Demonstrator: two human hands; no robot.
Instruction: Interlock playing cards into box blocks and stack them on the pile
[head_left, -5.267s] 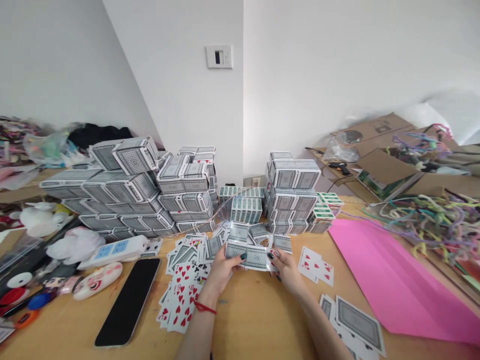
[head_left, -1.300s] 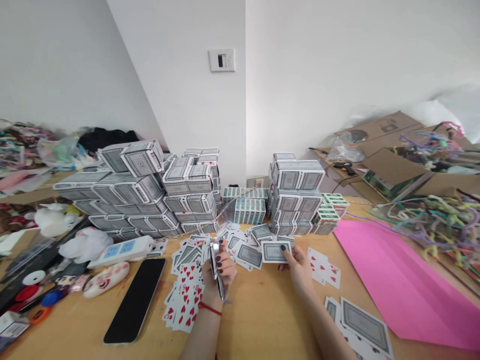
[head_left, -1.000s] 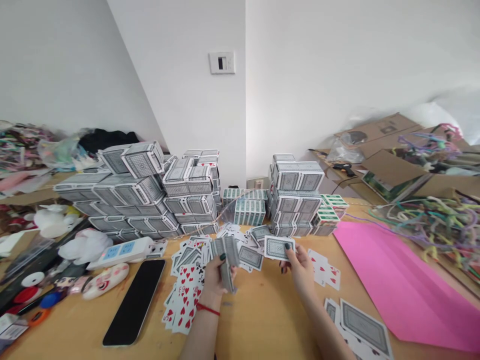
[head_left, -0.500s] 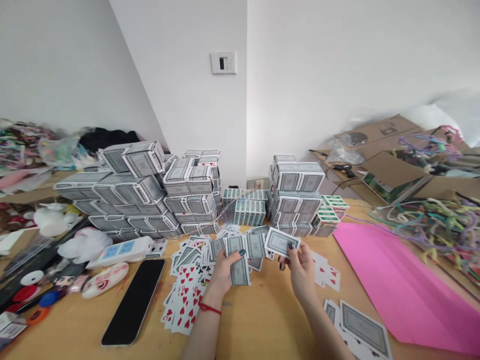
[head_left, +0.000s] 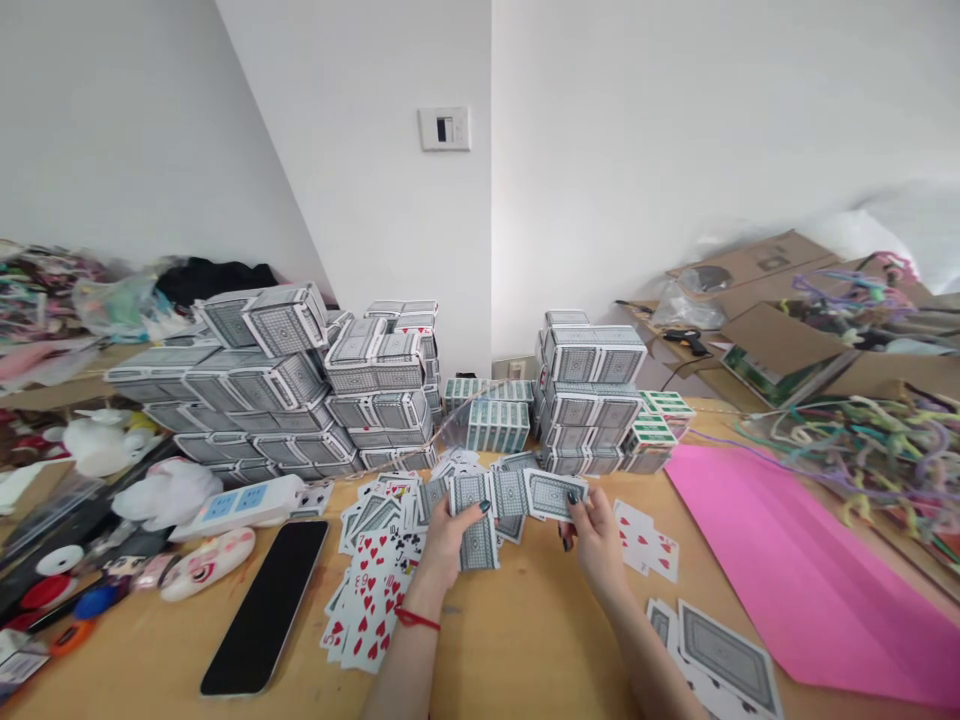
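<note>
My left hand [head_left: 450, 535] grips a few playing cards [head_left: 474, 510], their grey patterned backs facing up, thumb across them. In my right hand [head_left: 594, 530] is a single playing card [head_left: 553, 494], back up, pinched at its right end. Its left end meets another back-up card [head_left: 510, 496] beside the held cards. To the left lies a loose spread of face-up cards [head_left: 371, 595], mostly hearts, with more cards behind. Two heart cards [head_left: 645, 540] lie right of my right hand, and a further card group [head_left: 729, 650] sits near the front edge.
Tall stacks of card bundles [head_left: 262, 375] stand at the back left, and another stack [head_left: 596, 355] at the back right. A phone [head_left: 266, 610] and a power strip [head_left: 244, 503] lie left. Pink paper [head_left: 810, 580], pipe cleaners [head_left: 892, 450] and cardboard boxes [head_left: 787, 340] occupy the right.
My right hand has moved slightly left and down with its card, bringing it closer to the cards in the middle. My left hand has stayed about where it was.
</note>
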